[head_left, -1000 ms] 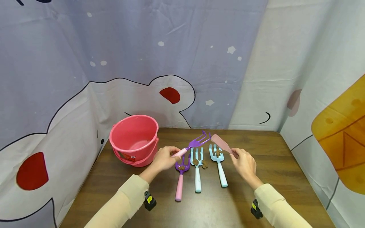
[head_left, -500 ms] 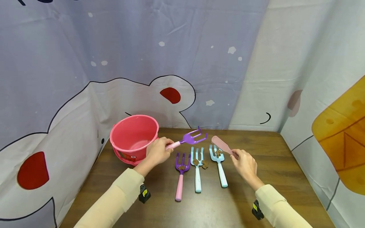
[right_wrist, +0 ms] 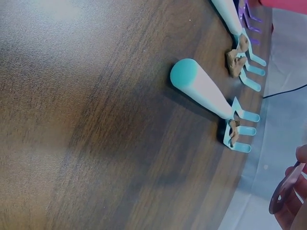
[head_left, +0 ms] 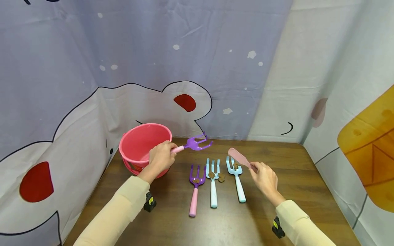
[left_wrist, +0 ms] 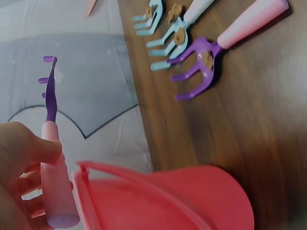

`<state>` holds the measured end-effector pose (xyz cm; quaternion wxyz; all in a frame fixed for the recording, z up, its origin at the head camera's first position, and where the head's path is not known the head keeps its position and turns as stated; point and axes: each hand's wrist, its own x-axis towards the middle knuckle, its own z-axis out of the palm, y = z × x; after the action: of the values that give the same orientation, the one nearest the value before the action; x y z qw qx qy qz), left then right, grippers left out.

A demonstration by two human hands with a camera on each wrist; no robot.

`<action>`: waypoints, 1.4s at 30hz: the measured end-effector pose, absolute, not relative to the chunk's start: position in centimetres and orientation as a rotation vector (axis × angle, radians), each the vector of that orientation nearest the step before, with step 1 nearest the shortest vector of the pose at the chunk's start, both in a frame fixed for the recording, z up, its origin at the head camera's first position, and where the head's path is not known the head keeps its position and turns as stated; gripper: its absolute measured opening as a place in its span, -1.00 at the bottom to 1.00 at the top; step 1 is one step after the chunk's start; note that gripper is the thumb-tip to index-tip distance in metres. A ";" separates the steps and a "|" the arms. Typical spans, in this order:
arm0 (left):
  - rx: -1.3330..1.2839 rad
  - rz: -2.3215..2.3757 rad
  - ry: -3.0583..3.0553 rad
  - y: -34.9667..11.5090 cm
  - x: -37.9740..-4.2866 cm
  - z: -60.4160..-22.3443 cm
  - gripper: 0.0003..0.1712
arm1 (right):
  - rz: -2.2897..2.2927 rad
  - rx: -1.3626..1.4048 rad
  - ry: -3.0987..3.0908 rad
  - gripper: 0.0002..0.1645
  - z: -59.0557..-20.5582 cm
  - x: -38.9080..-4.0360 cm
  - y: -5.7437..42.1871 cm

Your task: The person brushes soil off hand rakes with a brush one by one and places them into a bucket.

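My left hand (head_left: 161, 157) holds a purple toy hand rake (head_left: 195, 144) by its pink handle, beside and above the rim of a pink bucket (head_left: 124, 155). In the left wrist view the thumb lies along the rake's handle (left_wrist: 55, 187), with its tines pointing away. My right hand (head_left: 265, 177) holds a flat pink spatula (head_left: 239, 157) by its handle, the blade angled up left over a light blue rake (head_left: 239, 188). Another light blue rake (head_left: 213, 193) and a second purple rake (head_left: 193, 201) lie alongside on the table.
Small brown clumps sit on the heads of the lying rakes, and one loose clump (head_left: 221, 178) is between the blue pair. A brown wooden table (head_left: 295, 177) backs onto a printed curtain (head_left: 234, 68). The bucket stands at the table's back left.
My left hand has moved left towards the bucket with the purple rake, lifting it away from the other rakes and turning its tines rightward. The right hand and spatula stay nearly still.
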<state>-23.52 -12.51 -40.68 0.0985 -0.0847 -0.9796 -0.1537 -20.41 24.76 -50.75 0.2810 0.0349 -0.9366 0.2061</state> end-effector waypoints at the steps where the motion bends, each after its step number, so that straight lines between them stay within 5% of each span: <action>1: -0.237 -0.452 -2.901 -12.8 -23.6 -40.7 -0.70 | 0.553 0.094 -2.511 -0.77 -50.8 -20.4 24.7; 20: 0.014 -0.411 -2.936 -18.3 -25.2 -40.2 -0.55 | 0.531 0.135 -2.496 -0.76 -51.0 -20.3 24.7; 42: 0.153 -0.320 -2.950 -23.8 -24.6 -39.7 -0.61 | 0.545 0.148 -2.493 -0.76 -51.2 -20.3 24.5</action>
<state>-24.58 -23.78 -39.69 0.0850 0.0514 -0.9892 -0.1074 -20.31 24.47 -51.22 0.2885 0.0553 -0.9338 0.2042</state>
